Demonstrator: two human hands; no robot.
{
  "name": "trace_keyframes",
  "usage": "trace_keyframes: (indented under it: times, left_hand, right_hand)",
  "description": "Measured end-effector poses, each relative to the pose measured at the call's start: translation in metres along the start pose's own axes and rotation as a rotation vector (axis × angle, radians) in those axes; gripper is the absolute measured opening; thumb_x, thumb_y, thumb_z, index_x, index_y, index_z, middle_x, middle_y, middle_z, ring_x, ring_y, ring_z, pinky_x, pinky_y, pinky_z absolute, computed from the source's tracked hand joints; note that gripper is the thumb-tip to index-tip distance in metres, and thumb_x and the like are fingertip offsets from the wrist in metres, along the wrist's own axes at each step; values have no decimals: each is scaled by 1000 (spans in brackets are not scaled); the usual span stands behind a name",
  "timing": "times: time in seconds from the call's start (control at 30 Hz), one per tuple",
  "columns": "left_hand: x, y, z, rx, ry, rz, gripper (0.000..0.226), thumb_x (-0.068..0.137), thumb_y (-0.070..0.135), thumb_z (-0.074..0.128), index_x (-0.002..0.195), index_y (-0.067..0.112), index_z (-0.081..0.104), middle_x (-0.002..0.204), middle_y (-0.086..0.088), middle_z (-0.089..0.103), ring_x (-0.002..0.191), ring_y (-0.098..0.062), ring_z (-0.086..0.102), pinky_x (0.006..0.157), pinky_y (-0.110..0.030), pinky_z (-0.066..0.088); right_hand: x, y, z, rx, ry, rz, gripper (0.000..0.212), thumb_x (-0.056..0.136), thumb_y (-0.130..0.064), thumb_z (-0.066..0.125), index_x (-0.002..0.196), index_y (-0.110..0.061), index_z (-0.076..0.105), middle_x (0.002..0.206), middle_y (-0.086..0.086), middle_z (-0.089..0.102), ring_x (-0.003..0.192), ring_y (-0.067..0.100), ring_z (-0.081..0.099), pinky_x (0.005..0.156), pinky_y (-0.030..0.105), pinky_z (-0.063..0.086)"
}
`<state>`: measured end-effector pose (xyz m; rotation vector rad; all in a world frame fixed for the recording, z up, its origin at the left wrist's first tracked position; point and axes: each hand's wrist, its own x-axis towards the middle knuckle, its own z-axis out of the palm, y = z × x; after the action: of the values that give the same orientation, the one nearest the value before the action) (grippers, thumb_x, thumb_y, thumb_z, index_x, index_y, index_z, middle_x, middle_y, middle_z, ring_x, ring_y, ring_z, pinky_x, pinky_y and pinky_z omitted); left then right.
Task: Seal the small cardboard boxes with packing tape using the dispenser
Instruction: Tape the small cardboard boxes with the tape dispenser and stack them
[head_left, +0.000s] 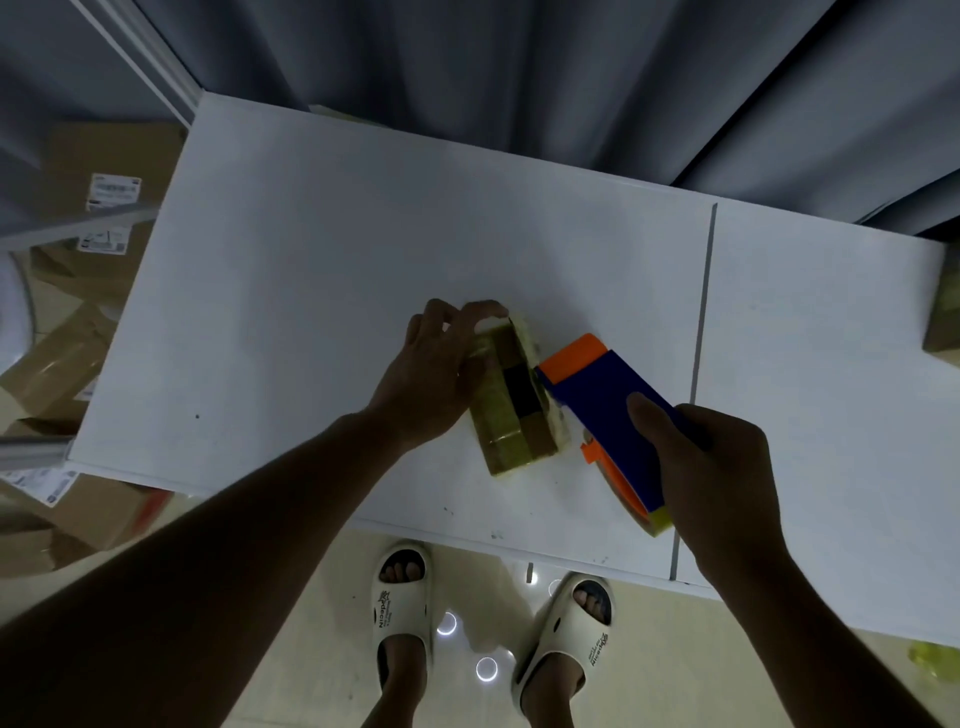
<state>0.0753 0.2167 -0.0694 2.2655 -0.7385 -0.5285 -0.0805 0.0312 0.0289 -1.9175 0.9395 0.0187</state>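
Gripping one small cardboard box (511, 402) at its nine o'clock side, the left hand (431, 374) is curling fingers over the far end; the box is lying mid-table (311, 249), glossy with tape. At three o'clock, the right hand (711, 473) is clasping one blue-and-orange plastic dispenser (602, 400), its orange nose touching the box. Several brown cartons (78, 332) are lying at nine o'clock.

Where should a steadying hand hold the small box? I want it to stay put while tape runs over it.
Grip the small box by its long left side and far end, as the left hand does. The tape dispenser in the right hand meets its right side, so that side stays free.
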Motion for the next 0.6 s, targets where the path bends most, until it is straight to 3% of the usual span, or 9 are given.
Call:
trace_keyframes:
  times: [0.1,0.27,0.37,0.5,0.6]
  left_hand:
    - [2,3,-8,68,-47,71,51,103,32,48,150,45,31,117,-3,36,109,-18,42,77,-32,55]
    - [4,2,-12,151,-89,94,38,102,26,54,140,27,58,128,-11,42,112,-19,46,85,-35,57]
    - [4,4,-13,149,-92,106,37,101,24,55,138,23,60,129,-12,45,110,-21,51,86,-33,55]
    - [0,6,-13,30,-103,39,35,101,24,57,136,21,62,116,-2,39,92,-13,56,81,-24,54]
    - [-1,2,-15,-4,-135,19,30,102,26,54,129,18,66,109,0,40,82,-5,53,74,-14,46]
  right_hand:
    - [2,-1,3,-29,-21,-11,49,88,-45,61,69,0,60,57,11,63,52,28,61,52,34,49]
    - [1,-5,0,-44,24,-56,53,89,-45,64,65,2,58,55,19,59,52,37,58,50,33,44]
    - [1,-13,-12,100,80,-38,49,81,-53,62,66,-6,60,53,10,60,47,25,57,47,29,43]
    - [4,-19,-11,214,-54,-16,43,82,-50,67,75,-8,67,61,13,64,53,28,60,50,28,46]
    - [11,-20,1,237,-136,21,38,82,-48,61,79,-11,70,63,3,70,53,14,65,47,17,48]
